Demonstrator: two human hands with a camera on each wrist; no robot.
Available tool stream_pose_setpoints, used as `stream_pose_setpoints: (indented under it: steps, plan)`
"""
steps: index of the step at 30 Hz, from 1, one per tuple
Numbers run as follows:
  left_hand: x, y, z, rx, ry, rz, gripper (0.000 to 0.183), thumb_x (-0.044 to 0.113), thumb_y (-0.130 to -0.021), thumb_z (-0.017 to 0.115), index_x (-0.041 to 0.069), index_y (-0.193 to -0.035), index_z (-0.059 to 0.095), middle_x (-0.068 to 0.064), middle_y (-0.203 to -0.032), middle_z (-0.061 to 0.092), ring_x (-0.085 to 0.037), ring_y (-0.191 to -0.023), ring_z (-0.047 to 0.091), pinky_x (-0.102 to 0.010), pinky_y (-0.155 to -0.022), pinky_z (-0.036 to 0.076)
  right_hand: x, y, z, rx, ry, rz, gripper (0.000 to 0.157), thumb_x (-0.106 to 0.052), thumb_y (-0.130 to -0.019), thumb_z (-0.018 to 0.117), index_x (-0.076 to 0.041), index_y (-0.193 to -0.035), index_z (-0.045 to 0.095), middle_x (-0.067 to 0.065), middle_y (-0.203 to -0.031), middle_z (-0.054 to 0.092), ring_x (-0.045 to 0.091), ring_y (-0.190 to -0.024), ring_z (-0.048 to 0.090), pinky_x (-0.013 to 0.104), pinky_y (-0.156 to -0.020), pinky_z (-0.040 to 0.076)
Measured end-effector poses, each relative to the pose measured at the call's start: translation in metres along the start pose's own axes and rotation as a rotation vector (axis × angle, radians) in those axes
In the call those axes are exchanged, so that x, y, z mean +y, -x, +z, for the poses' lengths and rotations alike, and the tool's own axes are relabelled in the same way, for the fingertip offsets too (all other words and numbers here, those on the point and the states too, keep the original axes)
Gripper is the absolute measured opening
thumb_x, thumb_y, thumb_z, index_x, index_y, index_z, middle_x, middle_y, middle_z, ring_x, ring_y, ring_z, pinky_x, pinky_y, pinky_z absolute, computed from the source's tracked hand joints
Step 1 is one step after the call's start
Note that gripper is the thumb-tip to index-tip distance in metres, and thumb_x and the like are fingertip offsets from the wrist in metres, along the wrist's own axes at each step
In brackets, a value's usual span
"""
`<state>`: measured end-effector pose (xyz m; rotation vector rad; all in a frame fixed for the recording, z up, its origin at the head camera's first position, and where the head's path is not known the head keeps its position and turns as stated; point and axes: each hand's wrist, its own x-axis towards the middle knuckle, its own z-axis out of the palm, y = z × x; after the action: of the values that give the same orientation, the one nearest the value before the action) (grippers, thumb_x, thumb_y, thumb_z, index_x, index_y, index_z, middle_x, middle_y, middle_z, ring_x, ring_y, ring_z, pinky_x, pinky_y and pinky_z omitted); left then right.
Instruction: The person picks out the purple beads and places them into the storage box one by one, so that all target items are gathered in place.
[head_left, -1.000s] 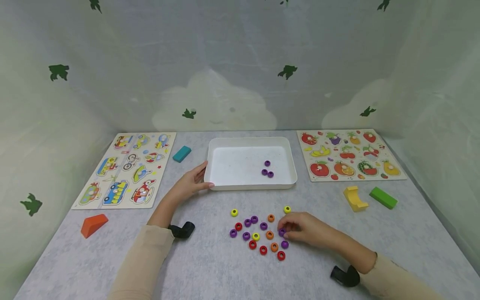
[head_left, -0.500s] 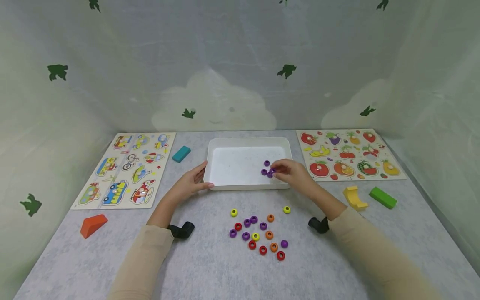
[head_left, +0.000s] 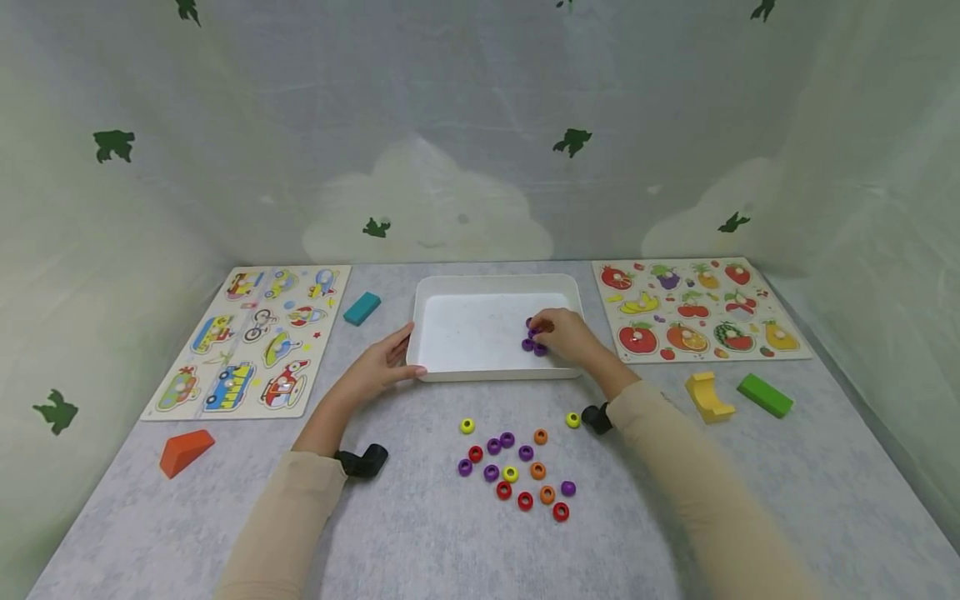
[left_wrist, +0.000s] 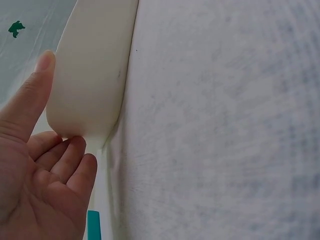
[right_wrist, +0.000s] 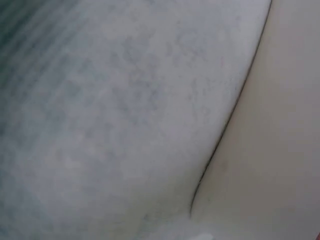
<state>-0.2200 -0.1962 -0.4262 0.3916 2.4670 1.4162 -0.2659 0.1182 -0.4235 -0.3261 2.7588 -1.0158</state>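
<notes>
My left hand [head_left: 378, 367] holds the near left corner of the white tray [head_left: 495, 375]. In the left wrist view, its thumb lies up along the tray wall [left_wrist: 90, 75] and its other fingers bend against the corner. My right hand [head_left: 566, 335] is over the tray's right half, with thumb and fingertips pinched at a purple bead [head_left: 532, 333]. Other purple beads [head_left: 527, 345] lie on the tray floor right by these fingertips, partly covered by the hand. The right wrist view shows the tray's outer wall [right_wrist: 270, 150] and the tabletop, without the hand.
Loose purple, red [head_left: 525, 501], orange [head_left: 537, 471] and yellow beads [head_left: 467, 426] lie in front of the tray. A vehicle puzzle board [head_left: 247, 342] and teal block [head_left: 362, 308] are left; a fruit board [head_left: 697, 312], yellow arch [head_left: 708, 397] and green block [head_left: 765, 395] right. An orange wedge [head_left: 185, 452] lies front left.
My right hand has carried a purple bead from the loose group up into the tray, then shifted slightly left and farther back over the beads there. The left hand stays at the tray corner.
</notes>
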Motion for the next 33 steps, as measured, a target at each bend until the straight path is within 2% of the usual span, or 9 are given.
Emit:
stream_pose_setpoints:
  steps: [3, 8, 11, 17, 22, 27, 33]
  plan:
    - [0.000, 0.000, 0.000, -0.001, 0.002, 0.005, 0.086, 0.037, -0.066, 0.065, 0.019, -0.133, 0.015, 0.003, -0.136, 0.013, -0.012, -0.120, 0.019, -0.029, -0.097, 0.021, 0.000, -0.001, 0.002, 0.001, 0.008, 0.021, 0.014, -0.011, -0.079, 0.055, -0.012, -0.093, 0.057, 0.001, -0.086, 0.053, 0.015, -0.079, 0.048, 0.027, -0.073, 0.043]
    - [0.001, 0.001, 0.000, -0.012, 0.008, 0.002, 0.086, 0.036, -0.066, 0.065, 0.019, -0.133, 0.014, 0.003, -0.136, 0.012, -0.012, -0.121, 0.019, -0.029, -0.097, 0.021, -0.002, 0.005, -0.001, 0.013, -0.044, 0.025, 0.019, -0.015, -0.079, 0.056, -0.012, -0.098, 0.054, 0.000, -0.090, 0.052, 0.014, -0.081, 0.048, 0.026, -0.071, 0.043]
    - [0.005, 0.003, 0.000, -0.017, 0.015, 0.000, 0.086, 0.033, -0.067, 0.065, 0.016, -0.133, 0.013, 0.001, -0.136, 0.012, -0.014, -0.121, 0.018, -0.030, -0.097, 0.021, -0.008, 0.015, -0.009, 0.035, -0.096, -0.039, 0.025, -0.018, -0.078, 0.057, -0.010, -0.102, 0.053, 0.002, -0.096, 0.052, 0.014, -0.084, 0.047, 0.027, -0.072, 0.043]
    - [0.026, 0.011, -0.001, -0.025, 0.055, -0.017, 0.082, 0.023, -0.071, 0.065, 0.009, -0.133, 0.013, -0.004, -0.136, 0.011, -0.017, -0.121, 0.017, -0.032, -0.098, 0.018, -0.019, 0.050, -0.021, 0.028, -0.178, -0.234, 0.035, -0.024, -0.075, 0.061, -0.006, -0.104, 0.052, 0.008, -0.100, 0.052, 0.016, -0.086, 0.049, 0.029, -0.076, 0.043]
    - [0.028, 0.012, -0.001, -0.026, 0.053, -0.026, 0.081, 0.021, -0.071, 0.064, 0.010, -0.133, 0.013, -0.003, -0.136, 0.011, -0.016, -0.121, 0.016, -0.032, -0.098, 0.018, -0.022, 0.085, -0.014, -0.069, -0.241, -0.358, 0.035, -0.022, -0.073, 0.062, -0.007, -0.104, 0.052, 0.008, -0.100, 0.052, 0.023, -0.089, 0.049, 0.031, -0.079, 0.042]
    - [0.012, 0.005, -0.001, -0.024, 0.022, -0.011, 0.084, 0.029, -0.069, 0.065, 0.014, -0.133, 0.013, -0.001, -0.137, 0.011, -0.015, -0.121, 0.017, -0.032, -0.097, 0.020, -0.021, 0.107, 0.002, -0.203, -0.257, -0.429, 0.035, -0.020, -0.073, 0.063, -0.004, -0.103, 0.052, 0.009, -0.099, 0.053, 0.024, -0.090, 0.049, 0.034, -0.079, 0.042]
    - [0.004, 0.002, 0.001, 0.002, 0.011, 0.003, 0.084, 0.029, -0.069, 0.065, 0.015, -0.134, 0.013, -0.001, -0.137, 0.012, -0.014, -0.121, 0.018, -0.032, -0.097, 0.021, -0.014, 0.116, 0.020, -0.383, -0.212, -0.381, 0.028, -0.018, -0.074, 0.062, -0.013, -0.100, 0.056, -0.002, -0.098, 0.054, 0.015, -0.088, 0.048, 0.026, -0.078, 0.042]
